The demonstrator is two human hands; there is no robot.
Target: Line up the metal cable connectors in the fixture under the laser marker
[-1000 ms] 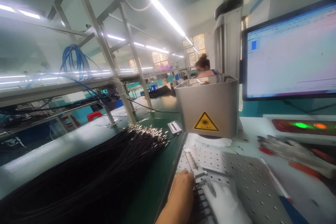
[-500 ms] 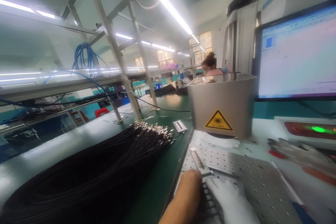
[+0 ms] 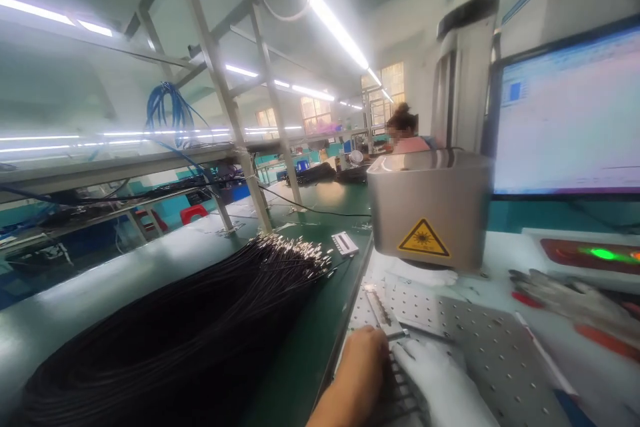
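Observation:
My bare left hand [image 3: 364, 367] is curled, knuckles up, at the near end of a slim metal fixture [image 3: 381, 310] on the perforated metal plate [image 3: 480, 333]. Its fingertips are turned away, so what they grip is hidden. Close on its right is my right hand [image 3: 433, 373] in a white glove, with fingers together and pointing toward the left hand. What lies in its fingertips is too blurred to make out. A dark object with a grid pattern [image 3: 400, 390] shows between and below the hands.
A large coil of black cables [image 3: 165, 333] with shiny tips lies left. Ahead stands a metal machine head [image 3: 430, 200] with a laser warning label; a white glove [image 3: 417, 272] lies below. Grey gloves [image 3: 565, 293] and a monitor [image 3: 570, 113] are right. A person [image 3: 407, 130] sits beyond.
The view has shifted slightly, so the machine and monitor sit a little lower and farther right. Both hands keep nearly the same pose at the fixture.

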